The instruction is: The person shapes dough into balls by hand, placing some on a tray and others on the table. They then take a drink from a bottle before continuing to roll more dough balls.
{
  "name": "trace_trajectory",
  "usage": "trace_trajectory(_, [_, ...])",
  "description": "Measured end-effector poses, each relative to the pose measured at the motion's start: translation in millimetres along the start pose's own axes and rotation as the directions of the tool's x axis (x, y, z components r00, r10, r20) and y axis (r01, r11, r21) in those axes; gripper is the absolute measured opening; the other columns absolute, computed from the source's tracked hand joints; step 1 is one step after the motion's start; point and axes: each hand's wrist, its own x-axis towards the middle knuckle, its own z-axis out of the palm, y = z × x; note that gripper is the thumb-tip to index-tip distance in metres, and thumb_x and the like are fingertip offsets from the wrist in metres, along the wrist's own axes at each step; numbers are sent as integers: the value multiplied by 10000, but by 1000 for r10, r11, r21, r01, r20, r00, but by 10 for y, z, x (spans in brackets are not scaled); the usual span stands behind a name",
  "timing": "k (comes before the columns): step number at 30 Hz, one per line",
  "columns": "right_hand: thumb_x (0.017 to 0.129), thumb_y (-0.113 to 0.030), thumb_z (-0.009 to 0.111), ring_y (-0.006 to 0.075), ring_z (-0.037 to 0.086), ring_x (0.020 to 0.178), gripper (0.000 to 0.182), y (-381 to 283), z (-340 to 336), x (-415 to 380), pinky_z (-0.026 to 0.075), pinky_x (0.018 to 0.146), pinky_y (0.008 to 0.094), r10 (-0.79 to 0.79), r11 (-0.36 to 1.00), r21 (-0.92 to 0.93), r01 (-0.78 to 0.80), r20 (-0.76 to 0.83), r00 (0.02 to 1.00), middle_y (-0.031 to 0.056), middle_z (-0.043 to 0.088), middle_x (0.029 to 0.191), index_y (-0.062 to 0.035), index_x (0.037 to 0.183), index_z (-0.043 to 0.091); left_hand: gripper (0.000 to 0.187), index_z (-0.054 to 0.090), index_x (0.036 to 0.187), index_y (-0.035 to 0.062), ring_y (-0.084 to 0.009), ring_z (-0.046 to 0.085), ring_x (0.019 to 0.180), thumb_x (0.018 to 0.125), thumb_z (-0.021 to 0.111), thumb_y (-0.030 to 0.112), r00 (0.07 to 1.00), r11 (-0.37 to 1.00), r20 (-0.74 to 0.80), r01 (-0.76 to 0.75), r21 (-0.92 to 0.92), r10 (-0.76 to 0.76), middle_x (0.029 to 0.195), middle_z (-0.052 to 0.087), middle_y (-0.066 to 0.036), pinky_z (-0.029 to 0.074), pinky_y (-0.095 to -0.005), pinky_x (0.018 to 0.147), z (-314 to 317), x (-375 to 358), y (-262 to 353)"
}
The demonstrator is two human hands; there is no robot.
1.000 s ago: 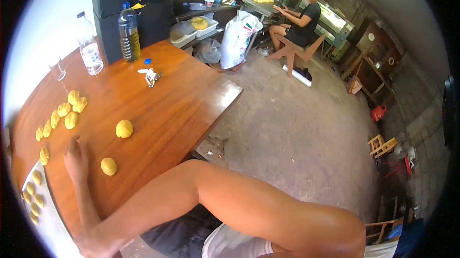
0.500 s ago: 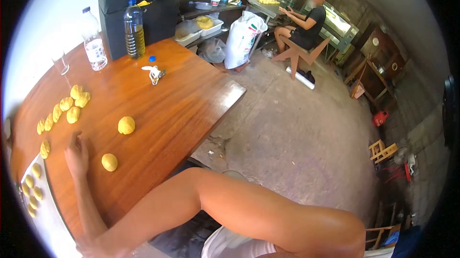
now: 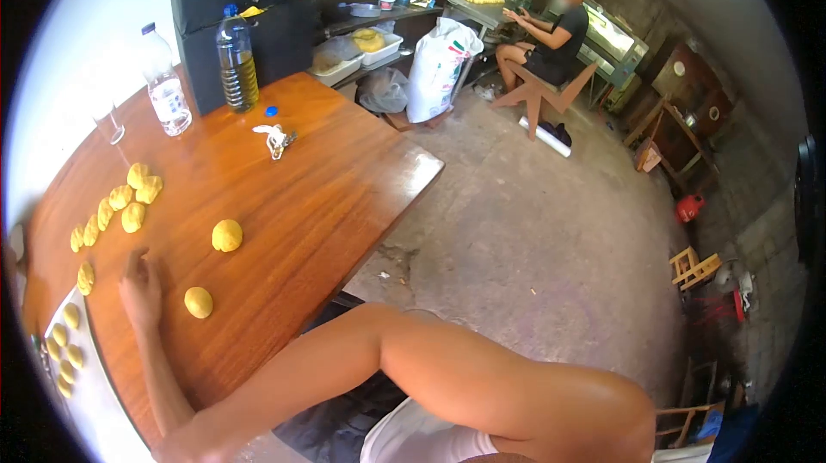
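My left hand [image 3: 140,291] rests on the wooden table [image 3: 284,196], its fingers loosely curved and nothing visible in them. Ahead of it lie several yellow dough balls [image 3: 132,218] in a curved row, with one dough ball [image 3: 85,278] just to its left. To the right sit two separate dough balls, a round one [image 3: 227,235] and a smoother one [image 3: 198,302]. My right arm crosses low in front of me. My right hand [image 3: 176,447] is at the bottom edge by the left forearm, partly cut off, its fingers not distinguishable.
A pale tray [image 3: 95,394] with several smaller dough pieces lies at left. An oil bottle [image 3: 237,63], a clear bottle [image 3: 168,93], a glass [image 3: 109,123], a blue cap [image 3: 271,111] and a white cord [image 3: 275,140] stand or lie farther back. Beyond, a seated person [image 3: 559,37] works near a white sack [image 3: 441,71].
The view has shifted slightly, so the table things appear a little lower. Both hands and the dough balls keep about the same places on the table.
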Motion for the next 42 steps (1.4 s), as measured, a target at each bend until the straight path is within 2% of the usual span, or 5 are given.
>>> trace_trajectory(7, [920,-284,751,284,726,841,245,351,-1270,-1248,572,751,403,-180,979,9,203,-422,889,153,763,925,-40,935,744,210,693,1167,21,-200,555,642,967,657,74,994,994,80,85,-65,-80,712,584,-98,462,-364,599,-30,-4,11])
trace_trajectory(14, [1045,-242,663,127,690,792,241,995,-2872,-2347,562,736,266,190,970,59,-235,-789,585,61,746,875,-23,1008,757,286,681,1208,-36,-173,665,941,1013,693,173,968,911,224,188,-367,-109,1027,718,-117,545,-340,828,-149,-106,412])
trace_trajectory(24, [1025,-194,679,48,573,718,230,2156,-2967,-2138,460,657,241,291,917,-60,-394,-575,765,-20,663,767,-17,878,690,628,712,1250,85,-363,639,1166,706,943,299,787,955,546,-189,-227,286,1258,633,-161,524,-458,1028,-347,-198,910])
trace_trajectory(34, [1010,-140,680,72,551,719,180,2223,-2801,-2101,455,675,274,91,924,-223,-311,-661,745,-12,615,740,-11,887,661,473,732,1160,60,-299,704,1124,727,918,94,789,932,529,-146,-331,312,1122,743,-113,571,-441,997,-341,-139,799])
trace_trajectory(42, [1016,-173,678,83,493,667,209,2112,-2800,-2083,411,610,285,152,902,-226,-369,-634,758,4,576,711,-2,901,641,497,734,1236,52,-271,633,1238,767,778,-108,828,727,553,324,-606,92,1250,634,-98,525,-441,1121,-314,-282,818])
